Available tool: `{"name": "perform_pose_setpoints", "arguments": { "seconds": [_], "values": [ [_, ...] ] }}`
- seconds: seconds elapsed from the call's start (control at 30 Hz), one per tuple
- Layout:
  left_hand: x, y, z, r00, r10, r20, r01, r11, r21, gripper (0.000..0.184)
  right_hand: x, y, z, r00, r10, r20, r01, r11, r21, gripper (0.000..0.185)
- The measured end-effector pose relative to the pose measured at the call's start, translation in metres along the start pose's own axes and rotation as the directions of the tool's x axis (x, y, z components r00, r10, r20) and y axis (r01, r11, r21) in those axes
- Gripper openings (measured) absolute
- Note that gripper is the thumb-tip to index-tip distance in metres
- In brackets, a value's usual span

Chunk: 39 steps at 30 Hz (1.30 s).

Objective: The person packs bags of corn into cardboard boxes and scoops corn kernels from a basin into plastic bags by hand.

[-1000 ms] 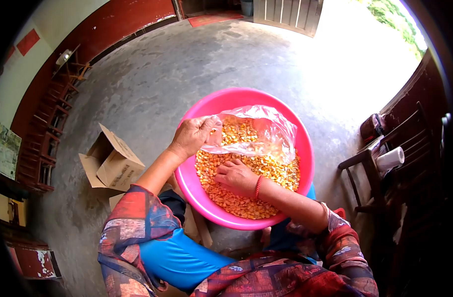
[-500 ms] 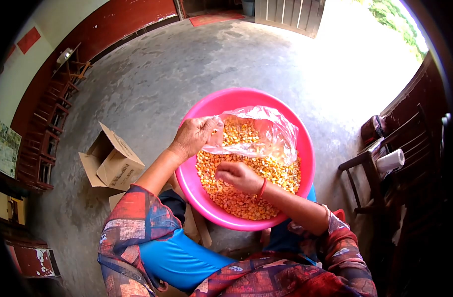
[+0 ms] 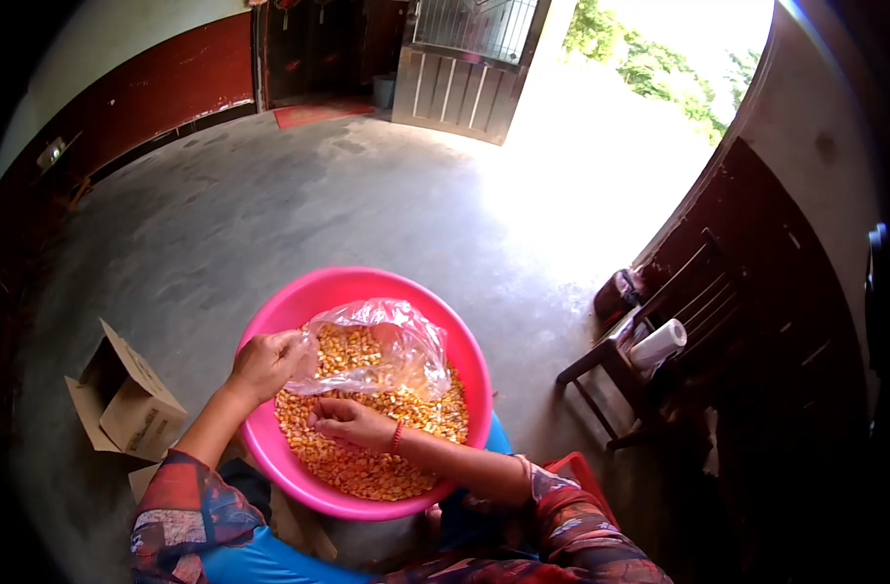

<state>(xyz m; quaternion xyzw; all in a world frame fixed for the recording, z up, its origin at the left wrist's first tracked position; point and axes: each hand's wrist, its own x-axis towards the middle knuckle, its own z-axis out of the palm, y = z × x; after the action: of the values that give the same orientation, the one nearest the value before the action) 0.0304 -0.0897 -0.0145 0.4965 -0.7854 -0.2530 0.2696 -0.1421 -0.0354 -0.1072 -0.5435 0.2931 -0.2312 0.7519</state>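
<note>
A round pink basin [image 3: 262,428] holds a layer of yellow and orange corn kernels [image 3: 367,465]. On the kernels lies a clear plastic bag [image 3: 420,355] with more corn inside. My left hand [image 3: 268,365] is closed on the bag's left edge, at the basin's left side. Just below the bag, over the loose kernels, is my right hand [image 3: 352,422], its fingers curled together. Whatever those fingers hold, if anything, is too small to make out. A red bracelet circles the right wrist.
An open cardboard box [image 3: 138,414] stands on the grey floor [image 3: 201,234] at the left. A dark wooden chair [image 3: 615,375] with a white roll [image 3: 659,343] on it is at the right. Farther off, a metal door [image 3: 459,92] stands beside a bright doorway.
The view has swung up and to the right, so the basin appears lower and farther left. My right hand has risen from the kernels and its fingers have closed. My left hand keeps its hold.
</note>
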Motion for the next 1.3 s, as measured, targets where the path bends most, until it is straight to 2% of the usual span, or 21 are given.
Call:
{"name": "perform_pose_setpoints", "arguments": {
  "seconds": [0.03,0.13,0.17,0.33,0.4,0.43,0.5,0.6,0.67,0.7,0.73,0.8,0.83,0.93,1.0,1.03,1.1,1.17,1.2,1.23,1.3],
  "values": [
    [0.0,0.001,-0.001,1.0,0.026,-0.017,-0.026,0.999,-0.019,0.027,0.0,0.0,0.001,0.999,-0.046,0.007,0.045,0.995,0.084,0.016],
    [-0.002,0.006,-0.003,1.0,0.029,-0.002,-0.029,1.0,-0.002,0.026,0.007,0.008,0.001,0.997,-0.062,0.043,0.059,0.997,0.056,0.016],
    [-0.002,0.005,-0.003,0.999,0.033,-0.007,-0.033,0.999,-0.006,0.026,-0.001,-0.003,0.005,0.998,-0.059,0.033,0.06,0.997,-0.048,0.017],
    [0.0,0.003,-0.001,0.998,0.053,-0.025,-0.052,0.997,0.049,0.025,-0.001,0.002,0.004,0.99,-0.014,0.14,0.041,0.981,-0.188,0.018],
    [-0.001,-0.003,0.003,0.989,0.12,-0.084,-0.119,0.993,0.017,0.028,-0.006,-0.01,0.01,0.992,0.079,0.094,-0.055,0.971,-0.235,0.019],
    [-0.002,-0.003,0.002,0.991,0.113,-0.069,-0.112,0.994,0.015,0.03,-0.007,-0.011,0.009,0.992,0.059,0.11,-0.036,0.978,-0.204,0.02],
    [-0.002,-0.004,0.0,0.993,0.112,-0.034,-0.111,0.993,0.034,0.033,-0.012,-0.016,0.009,0.99,0.137,0.018,-0.135,0.987,-0.087,0.02],
    [-0.001,-0.006,-0.002,0.994,0.113,-0.012,-0.112,0.993,0.037,0.036,-0.011,-0.033,-0.007,0.986,0.098,0.132,-0.122,0.973,0.195,0.019],
    [0.0,-0.015,0.003,0.986,0.162,-0.05,-0.161,0.986,0.033,0.037,-0.008,-0.05,-0.011,0.997,0.059,0.058,-0.075,0.937,0.34,0.017],
    [-0.001,-0.017,0.004,0.99,0.128,-0.06,-0.126,0.992,0.027,0.037,-0.004,-0.061,-0.008,0.985,0.055,-0.163,-0.018,0.975,0.221,0.016],
    [0.0,-0.015,0.002,0.993,0.114,-0.023,-0.114,0.993,0.015,0.037,0.001,-0.068,-0.013,0.987,0.007,-0.163,0.033,0.97,0.24,0.014],
    [0.0,-0.014,0.002,0.996,0.088,0.003,-0.088,0.996,-0.003,0.037,0.018,-0.076,-0.029,0.973,-0.069,-0.218,0.099,0.987,0.129,0.012],
    [0.0,-0.015,0.002,0.996,0.094,-0.011,-0.094,0.995,-0.02,0.038,0.027,-0.077,-0.041,0.976,-0.033,-0.215,0.078,0.976,0.204,0.014],
    [-0.001,-0.016,0.003,0.991,0.12,-0.059,-0.123,0.991,-0.044,0.032,0.055,-0.067,-0.081,0.956,0.034,-0.291,0.016,0.986,0.168,0.012],
    [-0.001,-0.018,0.004,0.98,0.183,-0.071,-0.183,0.983,0.008,0.032,0.065,-0.063,-0.087,0.895,-0.135,-0.425,0.19,0.978,0.09,0.015],
    [-0.001,-0.017,0.003,0.982,0.174,-0.069,-0.173,0.985,0.014,0.029,0.064,-0.061,-0.089,0.865,-0.403,-0.3,0.281,0.883,-0.375,0.017],
    [0.003,-0.023,0.008,0.98,0.187,-0.064,-0.187,0.982,0.016,0.028,0.058,-0.069,-0.101,0.885,-0.408,-0.224,0.179,0.743,-0.645,0.023],
    [0.011,-0.033,0.014,0.963,0.263,-0.06,-0.265,0.964,-0.018,0.029,0.056,-0.073,-0.089,0.876,-0.428,-0.222,0.239,0.785,-0.571,0.025],
    [0.014,-0.038,0.019,0.964,0.26,-0.062,-0.262,0.965,-0.022,0.029,0.05,-0.077,-0.084,0.856,-0.421,-0.301,0.216,0.819,-0.531,0.021],
    [0.012,-0.033,0.017,0.973,0.221,-0.072,-0.222,0.975,-0.004,0.028,0.042,-0.087,-0.069,0.832,-0.406,-0.379,0.194,0.852,-0.487,0.017],
    [0.003,-0.019,0.004,0.984,0.153,-0.09,-0.156,0.987,-0.036,0.027,0.02,-0.101,-0.042,0.857,-0.392,-0.335,0.209,0.858,-0.468,0.018]
  ]
}}
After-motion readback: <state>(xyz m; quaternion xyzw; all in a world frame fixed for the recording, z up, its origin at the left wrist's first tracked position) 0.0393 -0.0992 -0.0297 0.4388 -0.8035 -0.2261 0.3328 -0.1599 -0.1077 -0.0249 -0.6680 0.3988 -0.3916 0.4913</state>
